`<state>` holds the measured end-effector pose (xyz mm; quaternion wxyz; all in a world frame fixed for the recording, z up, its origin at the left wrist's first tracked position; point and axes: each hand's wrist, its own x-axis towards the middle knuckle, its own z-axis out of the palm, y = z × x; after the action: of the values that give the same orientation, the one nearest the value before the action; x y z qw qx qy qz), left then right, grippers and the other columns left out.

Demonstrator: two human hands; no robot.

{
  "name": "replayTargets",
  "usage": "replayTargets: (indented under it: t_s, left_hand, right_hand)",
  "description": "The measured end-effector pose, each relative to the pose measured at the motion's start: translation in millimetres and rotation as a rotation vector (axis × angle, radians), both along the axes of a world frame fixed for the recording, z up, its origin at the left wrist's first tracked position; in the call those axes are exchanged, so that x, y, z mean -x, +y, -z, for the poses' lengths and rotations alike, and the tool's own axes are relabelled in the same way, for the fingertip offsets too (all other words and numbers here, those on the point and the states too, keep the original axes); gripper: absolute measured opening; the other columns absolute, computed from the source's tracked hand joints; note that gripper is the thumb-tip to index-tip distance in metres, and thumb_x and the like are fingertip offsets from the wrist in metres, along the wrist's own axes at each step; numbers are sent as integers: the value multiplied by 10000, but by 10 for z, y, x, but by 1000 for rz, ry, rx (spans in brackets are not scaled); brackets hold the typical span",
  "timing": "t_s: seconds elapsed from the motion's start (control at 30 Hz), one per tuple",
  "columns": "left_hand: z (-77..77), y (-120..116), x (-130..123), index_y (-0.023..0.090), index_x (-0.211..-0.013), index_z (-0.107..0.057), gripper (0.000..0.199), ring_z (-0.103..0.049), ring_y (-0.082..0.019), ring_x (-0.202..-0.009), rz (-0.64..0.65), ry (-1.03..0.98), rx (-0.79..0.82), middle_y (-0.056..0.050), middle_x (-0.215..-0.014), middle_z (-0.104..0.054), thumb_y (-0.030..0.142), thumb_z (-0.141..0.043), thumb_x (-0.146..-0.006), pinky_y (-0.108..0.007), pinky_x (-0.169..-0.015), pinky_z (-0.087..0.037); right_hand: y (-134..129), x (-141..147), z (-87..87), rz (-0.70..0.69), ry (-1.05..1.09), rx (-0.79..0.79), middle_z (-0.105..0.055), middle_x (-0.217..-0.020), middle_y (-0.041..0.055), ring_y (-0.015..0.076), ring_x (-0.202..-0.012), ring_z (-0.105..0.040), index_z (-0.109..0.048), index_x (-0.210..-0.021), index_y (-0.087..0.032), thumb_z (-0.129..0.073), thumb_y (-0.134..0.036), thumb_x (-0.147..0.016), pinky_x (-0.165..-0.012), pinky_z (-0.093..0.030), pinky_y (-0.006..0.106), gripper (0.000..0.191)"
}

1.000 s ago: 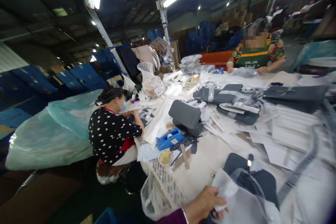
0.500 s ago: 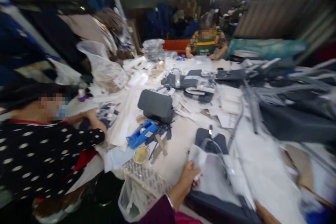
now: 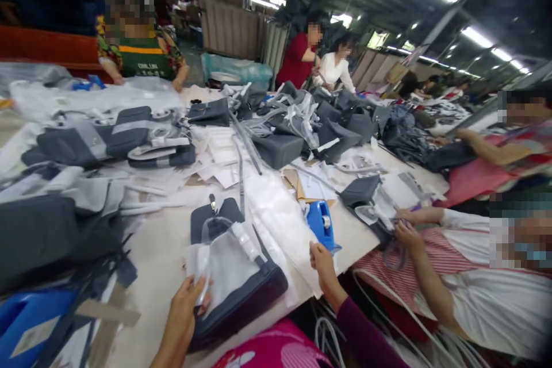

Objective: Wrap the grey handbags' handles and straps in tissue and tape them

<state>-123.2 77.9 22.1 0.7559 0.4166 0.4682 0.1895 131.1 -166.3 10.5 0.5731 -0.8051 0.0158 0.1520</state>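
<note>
A dark blue-grey handbag (image 3: 245, 307) lies on the table in front of me, its flap turned back and a white sheet (image 3: 226, 261) over its body. My left hand (image 3: 190, 299) grips white wrapping (image 3: 202, 264) at the bag's left side, thumb on top. To the right of the bag, my right hand (image 3: 323, 264) is raised at the table edge with its fingers pinched together. Whatever they may hold is too small to make out. A blue tape dispenser (image 3: 319, 221) stands just beyond that hand.
Dark bags (image 3: 280, 146) and straps pile up across the table. Another blue dispenser (image 3: 34, 322) sits at lower left. To my right, a co-worker's hands (image 3: 407, 230) handle a dark bag (image 3: 362, 198). White foam sheeting (image 3: 276, 213) covers part of the tabletop.
My view has swung to the right, bringing the right-hand dispenser and co-workers into sight. My right hand has left the bag's right side for the dispenser; my left keeps its grip.
</note>
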Motion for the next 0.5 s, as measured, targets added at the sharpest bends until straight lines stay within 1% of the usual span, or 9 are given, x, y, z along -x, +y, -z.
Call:
replayTargets:
  t_s: [0.07, 0.13, 0.2, 0.27, 0.33, 0.37, 0.43, 0.47, 0.5]
  left_hand:
    - [-38, -9, -18, 167, -802, -587, 414, -370, -67, -363, -6, 15, 6, 81, -414, -454, 452, -774, -568, -169, -360, -223]
    - [-74, -24, -29, 166, -791, -591, 407, -367, -66, -367, -13, 33, -9, 77, -421, -463, 437, -782, -556, -170, -362, -228]
    - [-109, -47, -29, 166, -783, -587, 402, -365, -64, -366, -18, 38, -31, 77, -430, -470, 445, -775, -562, -169, -362, -229]
    - [-140, -80, -19, 165, -782, -572, 417, -363, -59, -360, -15, 29, -50, 76, -448, -480, 468, -764, -569, -168, -359, -222]
    - [-152, -110, -5, 152, -787, -549, 460, -366, -49, -354, -7, 20, -59, 64, -486, -506, 493, -760, -562, -170, -358, -212]
    - [-147, -117, 2, 147, -797, -538, 485, -367, -40, -353, -5, 12, -62, 51, -526, -534, 503, -761, -556, -173, -358, -212]
    - [-119, -119, 15, 142, -814, -522, 503, -377, -30, -362, 8, 4, -63, 22, -609, -578, 518, -750, -569, -178, -361, -210]
    - [-102, -117, 22, 142, -818, -518, 507, -383, -28, -366, -1, 8, -66, 8, -646, -594, 521, -748, -573, -181, -362, -210]
    - [-86, -116, 30, 142, -823, -515, 507, -390, -27, -371, -8, 11, -68, -3, -676, -606, 522, -745, -579, -184, -364, -211]
  right_hand:
    - [-245, -393, -102, 137, -97, 24, -462, -534, -41, 100, -495, -408, -499, -639, -185, -570, -570, -641, -449, -325, 230, 391]
    - [-450, -742, -200, 222, -134, 41, -549, -628, -3, 124, -567, -470, -570, -722, -167, -594, -506, -594, -491, -372, 246, 363]
    - [-579, -970, -263, 254, -125, 44, -590, -680, 31, 142, -594, -501, -606, -751, -153, -611, -452, -535, -506, -394, 266, 369]
    - [-643, -1063, -268, 247, -86, 37, -602, -683, 50, 150, -582, -511, -616, -731, -153, -622, -414, -483, -502, -399, 283, 360]
    - [-683, -1089, -187, 223, -42, 30, -606, -690, 65, 157, -573, -517, -615, -709, -166, -638, -385, -449, -498, -399, 301, 340]
    - [-704, -1103, -105, 209, -16, 29, -605, -685, 76, 166, -567, -520, -609, -690, -173, -642, -381, -448, -493, -398, 316, 322]
    - [-752, -1159, 132, 174, 59, 46, -616, -661, 114, 189, -532, -540, -611, -655, -189, -669, -359, -463, -484, -411, 360, 263]
    - [-777, -1201, 272, 133, 106, 62, -624, -656, 143, 202, -515, -553, -619, -655, -192, -688, -343, -481, -482, -417, 379, 240]
    - [-802, -1245, 410, 100, 108, 93, -629, -647, 168, 215, -500, -565, -625, -650, -196, -690, -340, -505, -474, -420, 389, 214]
